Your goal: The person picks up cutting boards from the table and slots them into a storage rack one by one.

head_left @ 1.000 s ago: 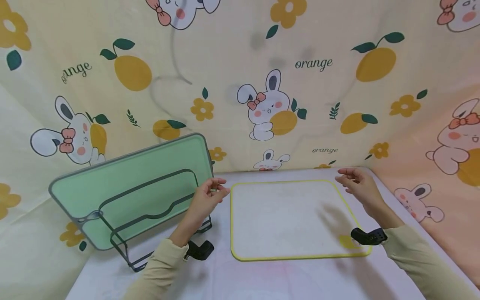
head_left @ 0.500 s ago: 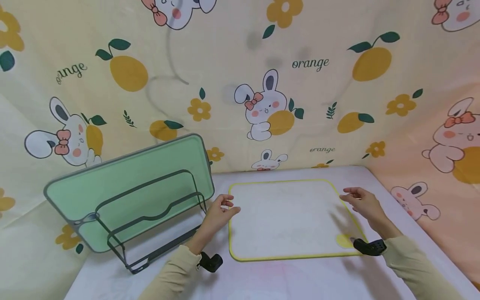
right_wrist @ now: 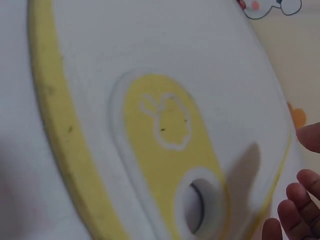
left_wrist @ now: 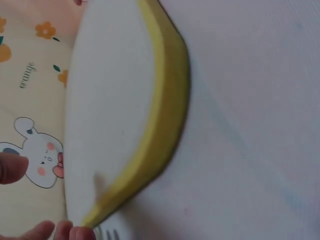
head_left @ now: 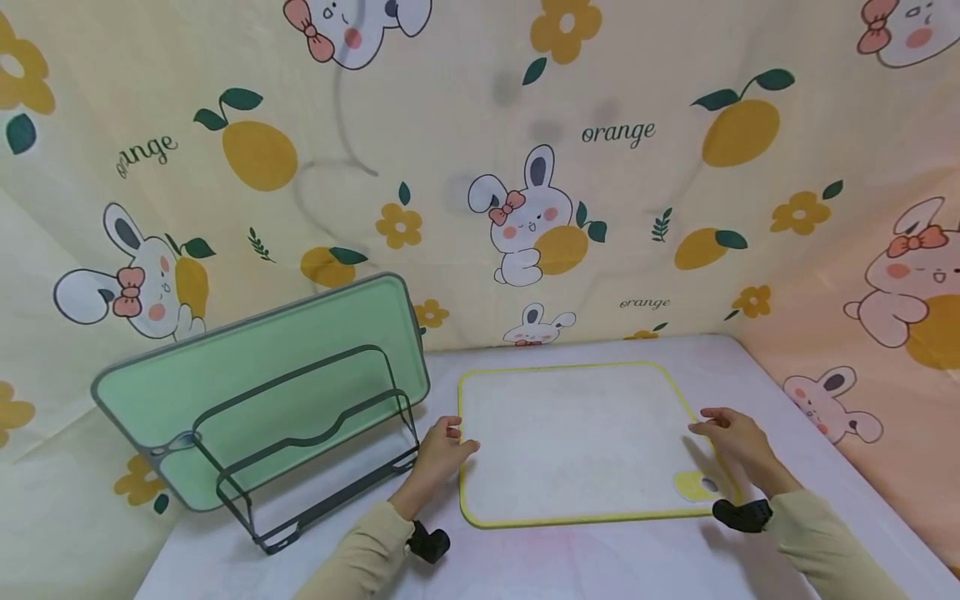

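Observation:
A white cutting board (head_left: 570, 442) with a yellow rim lies flat on the table. Its near right corner carries a yellow patch (right_wrist: 167, 120) with a round hole through it. At the board's left edge is my left hand (head_left: 441, 457), thumb over the rim and parted from the fingers (left_wrist: 64, 231). My right hand (head_left: 738, 443) is by the right edge, its thumb (right_wrist: 310, 137) apart from the fingers. Nothing is held by either hand. Whether any fingertip touches the rim cannot be told.
To the left, a green cutting board (head_left: 300, 375) with a grey edge leans in a black wire rack (head_left: 337, 504). A patterned cloth (head_left: 420, 108) with rabbits and oranges hangs behind the white-covered table (head_left: 570, 567).
Both hands have come down to the white board's side edges. The left hand has also shifted right, away from the rack. Neither board has visibly moved.

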Action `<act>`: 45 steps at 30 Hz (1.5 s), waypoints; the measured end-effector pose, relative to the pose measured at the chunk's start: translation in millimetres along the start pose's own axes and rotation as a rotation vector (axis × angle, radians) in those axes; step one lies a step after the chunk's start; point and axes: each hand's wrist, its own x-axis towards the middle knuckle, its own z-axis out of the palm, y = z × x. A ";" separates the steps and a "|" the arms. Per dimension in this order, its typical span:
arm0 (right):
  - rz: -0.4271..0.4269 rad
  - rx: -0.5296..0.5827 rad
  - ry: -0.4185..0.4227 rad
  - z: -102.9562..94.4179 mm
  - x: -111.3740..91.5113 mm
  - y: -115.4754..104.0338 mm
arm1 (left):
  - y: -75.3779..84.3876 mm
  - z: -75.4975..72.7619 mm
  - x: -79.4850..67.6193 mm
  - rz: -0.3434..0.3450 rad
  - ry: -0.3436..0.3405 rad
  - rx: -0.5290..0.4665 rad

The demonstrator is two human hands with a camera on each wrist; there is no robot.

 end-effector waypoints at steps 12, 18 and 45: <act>0.035 -0.052 -0.043 3.7 2.0 7.8 | -7.5 2.5 1.5 0.025 -0.037 0.130; 0.014 -0.091 -0.030 4.6 1.9 8.8 | -7.5 5.5 -0.7 0.020 -0.088 0.104; 0.084 0.065 -0.034 12.7 1.3 6.3 | -11.4 10.6 2.1 -0.130 -0.065 -0.153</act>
